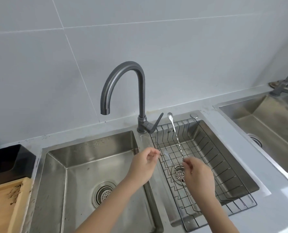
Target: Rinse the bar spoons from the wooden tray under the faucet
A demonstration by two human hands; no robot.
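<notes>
My right hand (198, 175) pinches the lower end of a long bar spoon (176, 135) with a twisted stem. The spoon slants up and away over the wire basket (224, 167), its bowl near the faucet handle. A second spoon (166, 153) shows only its pale bowl inside the basket, just right of my left hand (145, 163). That hand hovers over the divider between the two basins, fingers loosely curled with nothing visible in them. The faucet (140, 91) arches left; its spout hangs over the left basin (82, 165), and I see no water running. One corner of the wooden tray (5, 207) shows at the bottom left.
The wire basket sits in the right basin above a drain strainer (179, 173). A black container (10, 162) stands on the counter behind the tray. Another sink (264, 121) with its own faucet lies at the far right. A tiled wall rises behind.
</notes>
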